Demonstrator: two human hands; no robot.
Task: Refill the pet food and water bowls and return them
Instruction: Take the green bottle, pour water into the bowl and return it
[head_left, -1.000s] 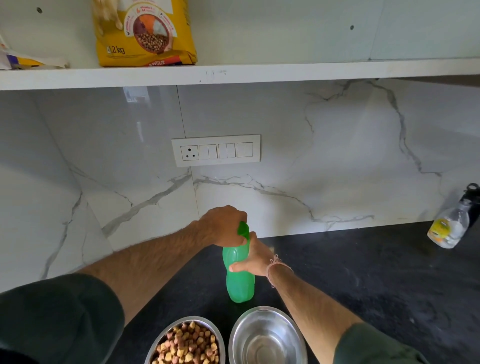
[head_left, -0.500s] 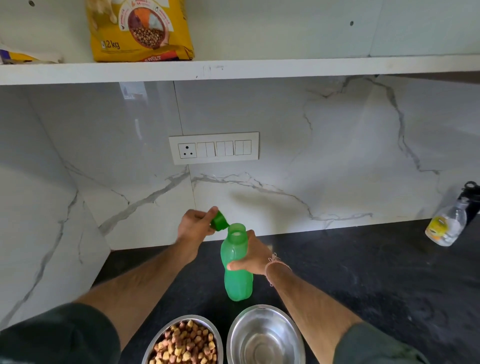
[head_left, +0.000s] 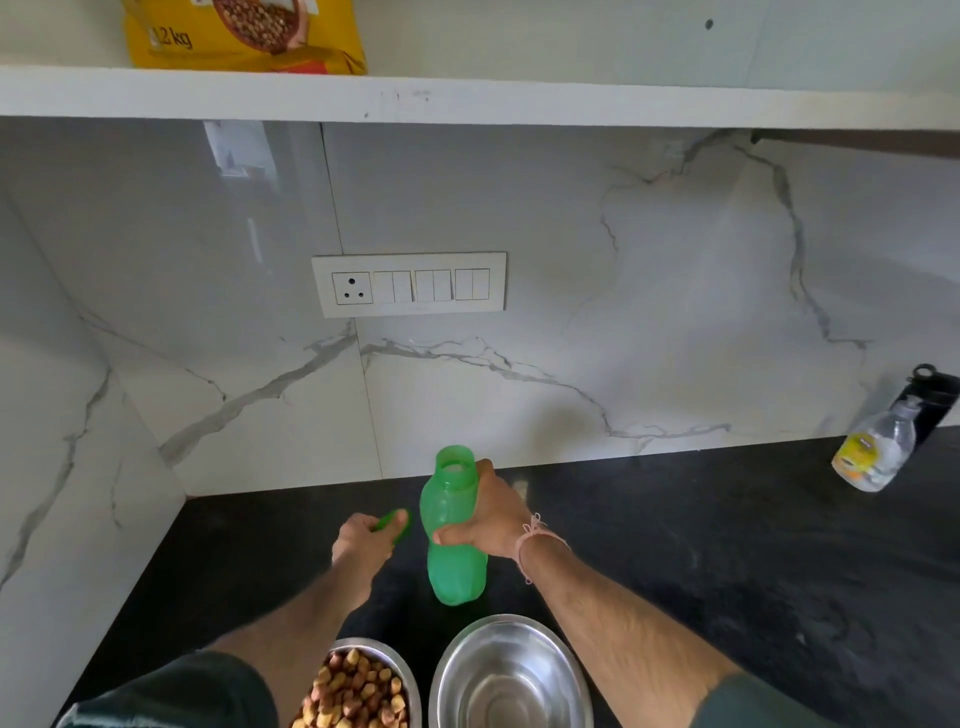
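A green plastic bottle (head_left: 453, 540) stands upright on the black counter, its mouth uncapped. My right hand (head_left: 488, 514) is wrapped around its upper body. My left hand (head_left: 366, 538) holds the green cap (head_left: 394, 522) low over the counter, just left of the bottle. At the near edge sit two steel bowls: the left bowl (head_left: 402, 662) is filled with brown kibble, and the right bowl (head_left: 511, 675) has nothing in it.
A yellow pet food bag (head_left: 244, 34) sits on the white shelf (head_left: 467, 101) overhead. A clear bottle with a yellow label (head_left: 872, 454) and a black bottle (head_left: 930, 400) lean at the far right. The switch panel (head_left: 409, 285) is on the marble wall.
My left hand unscrewed the cap, lifted it off the bottle, and has lowered it down to the left near the counter. The bottle stays in my right hand.
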